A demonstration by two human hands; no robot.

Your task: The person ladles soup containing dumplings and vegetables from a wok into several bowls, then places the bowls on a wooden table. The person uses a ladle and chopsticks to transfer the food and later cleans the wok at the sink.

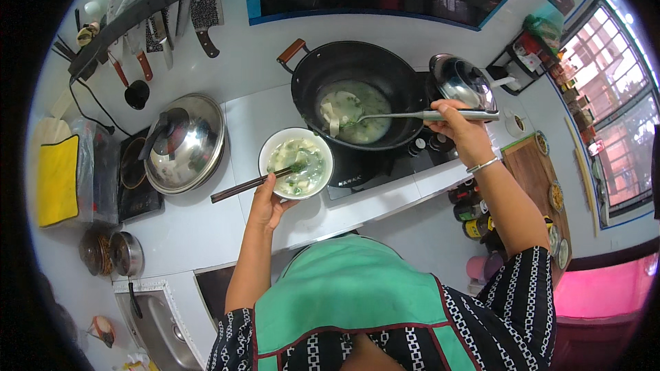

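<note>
My left hand [267, 205] is closed on a white bowl [326, 177] at its near side, with the thumb pressing a pair of dark chopsticks [237, 190] against the rim. Pale soup [311, 175] with white chunks and chopped greens fills much of the bowl, and the chopstick tips rest in it. My right hand [462, 130] grips the metal handle of a ladle [405, 115]. The ladle's head dips into a black wok [316, 82], where greenish broth [375, 99] and white pieces lie; the head is partly hidden. The bowl is held just left of the wok.
A wok with a steel lid [185, 144] stands left on the white counter [240, 124]. Another steel lid [460, 82] sits right of the wok. Knives hang on a wall rack [137, 20]. A small pot [126, 253] stands by the sink [161, 323]. Small dishes line a wooden board [529, 172].
</note>
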